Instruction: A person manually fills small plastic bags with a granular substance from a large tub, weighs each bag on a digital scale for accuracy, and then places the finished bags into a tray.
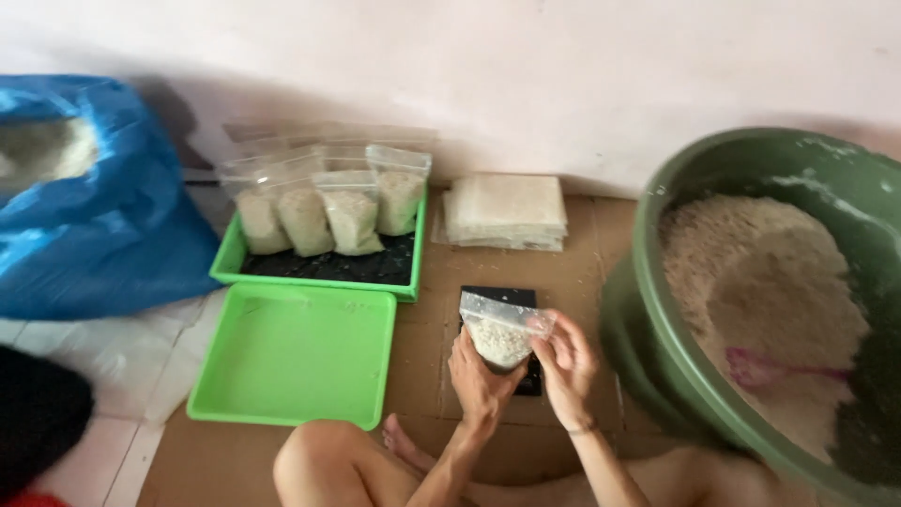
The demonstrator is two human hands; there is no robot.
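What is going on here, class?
A person sitting on the floor holds a small clear bag of pale grain in both hands, left hand and right hand, over a black scale. Four filled bags stand in the far green tray; the near tray has none. A green tub of grain sits to the right.

We note two bare forearms entering from the lower edge of the view, with no sleeves on either. The left hand (pixel 479 376) carries no glove, ring or watch that we can make out. The right hand (pixel 568 366) is likewise ungloved; a thin dark band (pixel 582 429) encircles its wrist. We also see a bare knee (pixel 314 460) and a bare foot (pixel 399 437), without shoe or sock. No garment shows on the legs in this view.
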